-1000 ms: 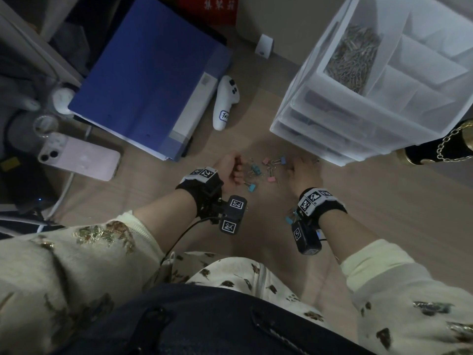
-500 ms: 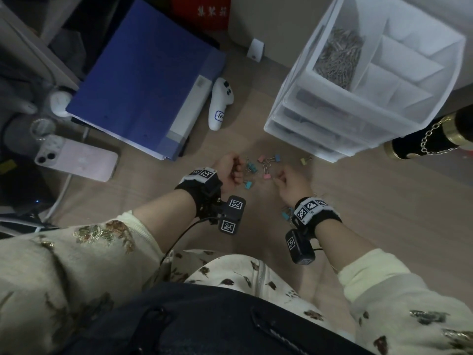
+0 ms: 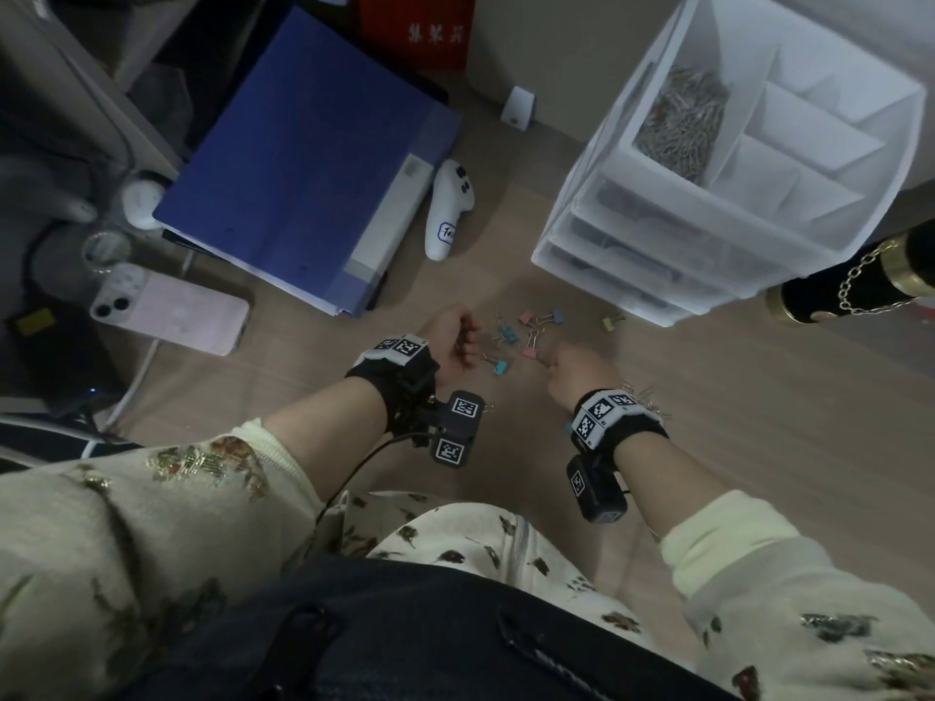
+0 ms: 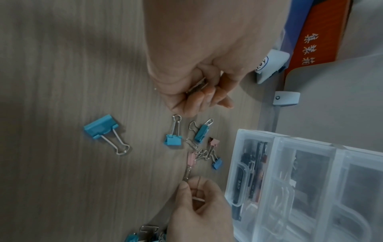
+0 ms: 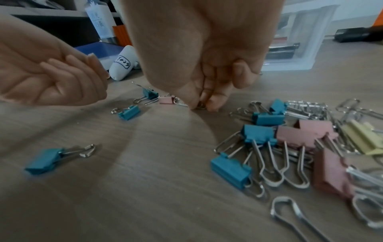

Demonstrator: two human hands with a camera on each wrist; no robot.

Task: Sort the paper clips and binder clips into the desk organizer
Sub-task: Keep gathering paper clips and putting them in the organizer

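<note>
While the wooden surface [image 3: 759, 447] carries everything, the biggest thing on it is the blue binder [image 3: 303, 159] at the far left, with the clear organizer [image 3: 657, 245] opposite it at the far right. Its open top holds a heap of paper clips [image 3: 680, 124] in the left compartment; the drawers below are shut. A pink phone [image 3: 172, 311] lies near the binder's left corner, a white controller [image 3: 448, 210] stands just beside its right edge, and a black-and-gold tube [image 3: 850, 288] lies right of the organizer.

Between binder and organizer both hands work low over the scattered binder clips [image 3: 526, 328] — blue, pink and one yellow one lying nearest the organizer. The left hand [image 3: 453, 341] is curled, and the left wrist view shows silvery metal clasped between its fingers [image 4: 199, 98]; what kind of clip it is I cannot tell. The right hand [image 3: 574, 369] pinches something small and metallic at the surface between thumb and fingertips [image 5: 213, 103], just beside a pink clip [image 5: 167, 99] — again too small to name.

A larger pile [image 5: 290, 139] of binder clips and paper clips lies under the right wrist, and one blue clip [image 4: 101, 126] sits apart from the others.
</note>
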